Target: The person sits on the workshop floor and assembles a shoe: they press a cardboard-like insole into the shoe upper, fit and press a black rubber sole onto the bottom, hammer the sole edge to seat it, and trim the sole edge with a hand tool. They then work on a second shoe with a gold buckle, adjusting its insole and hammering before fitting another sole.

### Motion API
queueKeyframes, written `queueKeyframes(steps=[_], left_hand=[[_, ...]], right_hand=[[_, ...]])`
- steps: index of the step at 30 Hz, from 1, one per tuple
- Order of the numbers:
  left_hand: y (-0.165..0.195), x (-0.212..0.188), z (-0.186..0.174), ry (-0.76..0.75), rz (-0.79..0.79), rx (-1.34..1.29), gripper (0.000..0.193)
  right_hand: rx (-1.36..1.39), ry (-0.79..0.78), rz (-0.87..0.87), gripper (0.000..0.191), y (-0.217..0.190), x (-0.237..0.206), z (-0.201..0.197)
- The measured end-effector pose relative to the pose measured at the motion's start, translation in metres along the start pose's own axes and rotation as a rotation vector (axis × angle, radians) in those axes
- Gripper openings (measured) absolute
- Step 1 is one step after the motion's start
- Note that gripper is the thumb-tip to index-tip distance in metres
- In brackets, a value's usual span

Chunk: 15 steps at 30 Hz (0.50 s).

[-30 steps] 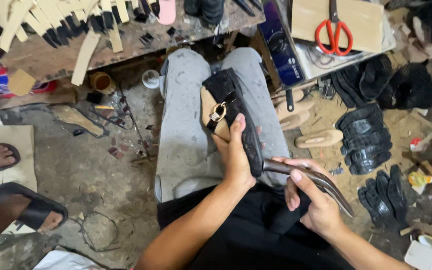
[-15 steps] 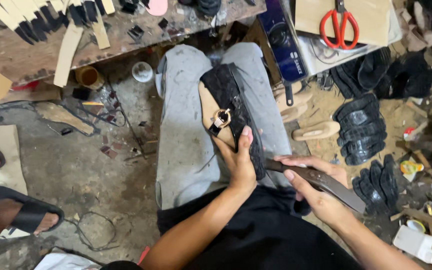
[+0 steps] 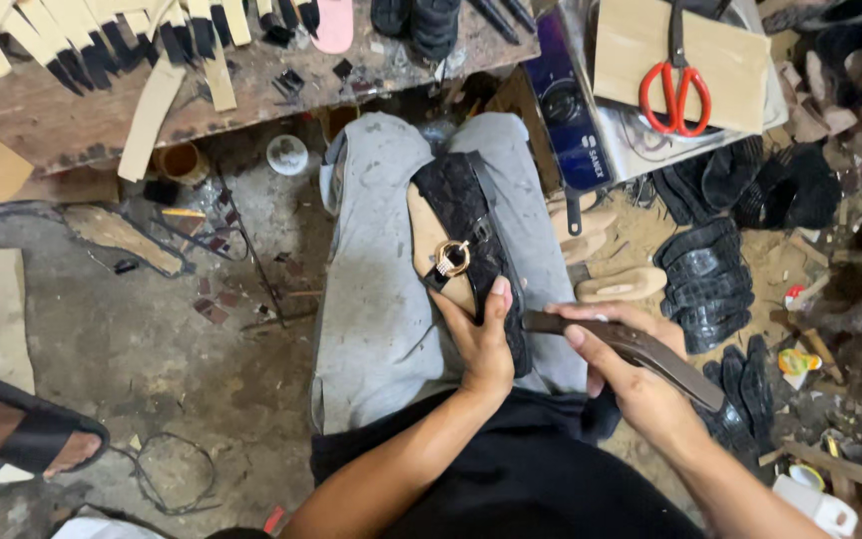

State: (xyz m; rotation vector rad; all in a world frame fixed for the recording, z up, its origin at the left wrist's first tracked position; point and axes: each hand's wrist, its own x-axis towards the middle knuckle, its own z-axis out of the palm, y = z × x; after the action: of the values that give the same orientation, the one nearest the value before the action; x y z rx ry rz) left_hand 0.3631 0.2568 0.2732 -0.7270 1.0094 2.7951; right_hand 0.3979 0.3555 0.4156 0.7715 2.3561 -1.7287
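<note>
**Sandal gripped on lap, tool held at its edge**

A black textured sandal (image 3: pixel 466 235) w/ a gold buckle (image 3: pixel 452 258) is laid lengthwise on the grey-trousered lap (image 3: pixel 371 299), toe toward the workbench (image 3: pixel 62 110). Its near end is clasped by the left hand (image 3: pixel 481 344): fingers curled round the sole edge, thumb pressed on top. A dark, curved, flat-bladed tool (image 3: pixel 631 344) is grasped by the right hand (image 3: pixel 641 384), fingers clenched, its tip brought to the sandal's right edge just beside the left thumb.

Room is tight on the right: stacked black soles (image 3: pixel 710 279) and wooden lasts (image 3: pixel 621 287) are crowded near the right knee, red-handled scissors (image 3: pixel 675 85) lie on cardboard (image 3: pixel 740 60) farther up. To the left, bare concrete floor (image 3: pixel 152 349) is left open as far as another person's sandalled foot (image 3: pixel 37 434). The bench edge is met just past the knees.
</note>
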Motion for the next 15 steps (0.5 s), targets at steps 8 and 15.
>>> queueKeyframes(steps=[8, 15], left_hand=[[-0.005, 0.005, -0.005, -0.009, -0.011, 0.000, 0.098], [-0.006, 0.007, -0.007, -0.060, -0.048, -0.045, 0.101]], right_hand=[[0.288, 0.074, 0.035, 0.028, -0.003, 0.011, 0.014], [0.335, 0.042, 0.141, 0.027, -0.016, 0.030, 0.011]])
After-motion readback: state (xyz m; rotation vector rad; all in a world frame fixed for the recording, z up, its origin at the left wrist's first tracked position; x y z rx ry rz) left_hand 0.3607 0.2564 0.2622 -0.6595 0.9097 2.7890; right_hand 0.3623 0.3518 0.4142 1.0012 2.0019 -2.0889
